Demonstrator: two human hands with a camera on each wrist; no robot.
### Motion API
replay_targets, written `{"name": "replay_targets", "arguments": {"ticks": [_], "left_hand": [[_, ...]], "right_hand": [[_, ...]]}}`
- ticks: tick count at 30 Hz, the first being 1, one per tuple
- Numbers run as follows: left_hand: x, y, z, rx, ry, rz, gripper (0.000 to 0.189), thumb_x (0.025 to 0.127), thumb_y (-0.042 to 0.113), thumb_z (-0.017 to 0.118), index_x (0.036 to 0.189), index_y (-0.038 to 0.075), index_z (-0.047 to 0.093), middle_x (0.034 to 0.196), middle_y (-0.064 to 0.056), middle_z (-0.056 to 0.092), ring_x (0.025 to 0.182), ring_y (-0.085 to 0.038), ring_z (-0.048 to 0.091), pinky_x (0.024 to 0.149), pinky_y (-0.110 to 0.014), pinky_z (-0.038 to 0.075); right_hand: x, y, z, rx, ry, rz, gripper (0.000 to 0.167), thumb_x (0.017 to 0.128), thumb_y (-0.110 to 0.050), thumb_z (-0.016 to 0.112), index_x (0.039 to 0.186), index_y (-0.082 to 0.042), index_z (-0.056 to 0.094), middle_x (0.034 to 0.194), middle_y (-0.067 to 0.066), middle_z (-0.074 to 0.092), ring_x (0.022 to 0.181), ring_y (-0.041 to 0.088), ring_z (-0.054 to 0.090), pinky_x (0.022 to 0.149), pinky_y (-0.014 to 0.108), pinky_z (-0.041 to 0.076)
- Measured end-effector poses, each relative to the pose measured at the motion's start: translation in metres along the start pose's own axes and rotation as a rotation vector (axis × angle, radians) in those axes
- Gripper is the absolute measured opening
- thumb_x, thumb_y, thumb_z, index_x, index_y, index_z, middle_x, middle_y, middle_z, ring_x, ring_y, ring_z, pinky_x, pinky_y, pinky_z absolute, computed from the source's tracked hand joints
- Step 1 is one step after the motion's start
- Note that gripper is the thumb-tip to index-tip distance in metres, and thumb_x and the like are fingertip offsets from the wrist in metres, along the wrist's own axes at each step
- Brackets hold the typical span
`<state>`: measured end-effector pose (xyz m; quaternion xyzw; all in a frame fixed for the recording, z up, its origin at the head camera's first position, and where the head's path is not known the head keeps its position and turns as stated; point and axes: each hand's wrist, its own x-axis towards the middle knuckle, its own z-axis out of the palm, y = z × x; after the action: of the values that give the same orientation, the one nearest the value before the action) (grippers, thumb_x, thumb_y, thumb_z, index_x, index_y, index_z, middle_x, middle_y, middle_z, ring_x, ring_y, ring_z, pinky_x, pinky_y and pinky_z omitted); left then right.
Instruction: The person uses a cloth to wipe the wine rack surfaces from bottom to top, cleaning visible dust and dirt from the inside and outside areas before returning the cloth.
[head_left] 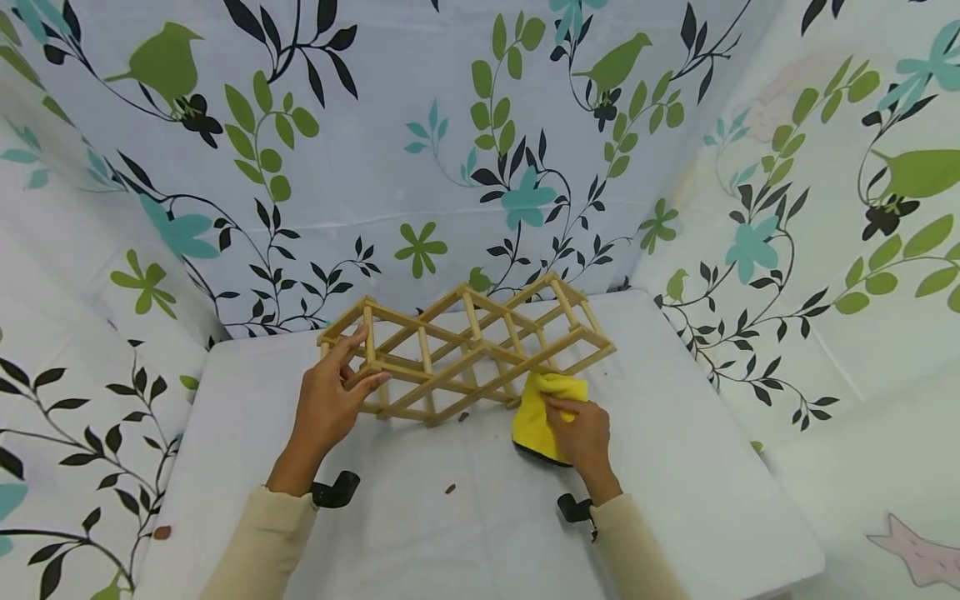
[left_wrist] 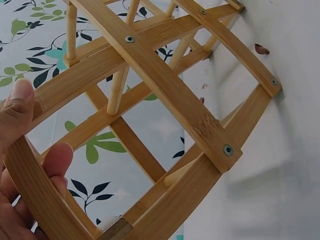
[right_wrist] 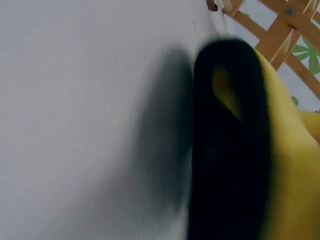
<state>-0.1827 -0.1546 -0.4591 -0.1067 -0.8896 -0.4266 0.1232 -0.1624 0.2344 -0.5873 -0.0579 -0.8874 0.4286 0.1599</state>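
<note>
A folding wooden lattice rack (head_left: 472, 350) of flat slats and round dowels stands stretched out on the white table. My left hand (head_left: 330, 392) grips its left end, thumb on one side of a slat and fingers curled round the other. In the left wrist view, small metal rivets join the rack's slats (left_wrist: 165, 95). Bunched in my right hand (head_left: 585, 433) is a yellow cloth (head_left: 536, 417) with a dark edge, held against the rack's lower right part. Close up in the right wrist view, the dark border of the cloth (right_wrist: 230, 165) hangs beside the tabletop.
Small reddish-brown bits (head_left: 450, 489) lie scattered on the white-covered table (head_left: 480, 542), with one larger piece (head_left: 162, 532) near its left edge. Cloth walls (head_left: 360, 192) printed with leaves and birds enclose the table at the back and sides.
</note>
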Motion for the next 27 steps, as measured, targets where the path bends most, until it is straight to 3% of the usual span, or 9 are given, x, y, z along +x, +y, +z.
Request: {"name": "replay_targets", "arguments": {"ticks": [3,6,9,12,15,18,21,22,27], "left_hand": [[0.0,0.001,0.0,-0.009,-0.001,0.002,0.076,0.095,0.023,0.082,0.162,0.019,0.047,0.157,-0.014,0.055,0.073,-0.017,0.05,0.058,-0.026,0.042],[-0.001,0.001,0.0,-0.012,0.002,-0.005,0.076,0.095,0.023,0.082,0.162,0.02,0.047,0.16,-0.011,0.053,0.073,-0.017,0.051,0.058,-0.026,0.043],[-0.003,0.0,-0.001,-0.008,-0.004,-0.012,0.076,0.095,0.023,0.082,0.162,0.019,0.046,0.162,-0.009,0.051,0.074,-0.017,0.051,0.058,-0.025,0.043],[-0.003,0.001,-0.003,-0.006,-0.006,-0.01,0.076,0.096,0.022,0.081,0.163,0.019,0.045,0.161,-0.011,0.051,0.074,-0.017,0.051,0.058,-0.025,0.043],[-0.001,0.002,-0.004,-0.005,0.005,-0.001,0.076,0.096,0.022,0.081,0.163,0.019,0.046,0.161,-0.011,0.051,0.073,-0.017,0.051,0.058,-0.026,0.042],[0.002,0.002,-0.003,-0.01,0.011,-0.004,0.076,0.096,0.023,0.081,0.163,0.019,0.045,0.164,-0.005,0.049,0.074,-0.017,0.051,0.059,-0.026,0.042],[0.002,0.001,-0.001,-0.02,-0.003,-0.016,0.075,0.097,0.025,0.08,0.163,0.02,0.044,0.166,-0.001,0.045,0.075,-0.017,0.051,0.059,-0.025,0.043],[0.001,0.001,-0.001,-0.021,-0.007,-0.019,0.076,0.097,0.025,0.08,0.163,0.02,0.044,0.166,0.0,0.045,0.075,-0.017,0.051,0.059,-0.025,0.043],[0.0,0.001,0.0,-0.017,0.0,-0.016,0.076,0.096,0.024,0.081,0.163,0.02,0.045,0.166,-0.001,0.046,0.073,-0.018,0.051,0.058,-0.026,0.043]], "right_hand": [[-0.004,-0.002,0.008,-0.012,0.069,0.059,0.011,0.091,-0.012,0.081,0.099,-0.015,0.088,0.1,0.011,0.083,0.08,0.022,0.073,0.067,0.036,0.058],[-0.01,-0.007,0.016,-0.061,-0.105,0.1,0.012,0.093,-0.016,0.082,0.101,-0.021,0.088,0.105,0.008,0.083,0.058,0.01,0.054,0.052,0.026,0.047],[-0.018,-0.021,0.02,-0.055,-0.305,-0.033,0.016,0.093,-0.018,0.084,0.104,-0.029,0.088,0.108,0.003,0.083,0.058,0.002,0.044,0.05,0.02,0.038],[-0.024,-0.042,0.023,0.083,-0.359,-0.261,0.019,0.092,-0.014,0.085,0.106,-0.027,0.087,0.11,0.003,0.082,0.076,0.004,0.065,0.065,0.023,0.056],[-0.023,-0.058,0.033,0.151,-0.326,-0.398,0.018,0.094,-0.013,0.082,0.11,-0.02,0.087,0.112,0.006,0.081,0.098,0.018,0.075,0.083,0.036,0.064],[-0.021,-0.065,0.047,0.047,-0.24,-0.302,0.012,0.097,-0.014,0.079,0.105,-0.014,0.087,0.107,0.007,0.081,0.095,0.022,0.076,0.081,0.038,0.063],[-0.027,-0.068,0.059,-0.08,-0.214,-0.16,0.011,0.094,-0.012,0.08,0.1,-0.017,0.088,0.102,0.004,0.082,0.083,0.016,0.071,0.068,0.031,0.058],[-0.031,-0.069,0.061,-0.1,-0.211,-0.168,0.012,0.093,-0.011,0.081,0.098,-0.019,0.088,0.102,0.004,0.082,0.082,0.015,0.071,0.067,0.031,0.057],[-0.038,-0.082,0.07,-0.03,-0.118,-0.51,0.016,0.092,-0.008,0.081,0.105,-0.015,0.087,0.11,0.01,0.081,0.093,0.025,0.076,0.077,0.039,0.064]]}}
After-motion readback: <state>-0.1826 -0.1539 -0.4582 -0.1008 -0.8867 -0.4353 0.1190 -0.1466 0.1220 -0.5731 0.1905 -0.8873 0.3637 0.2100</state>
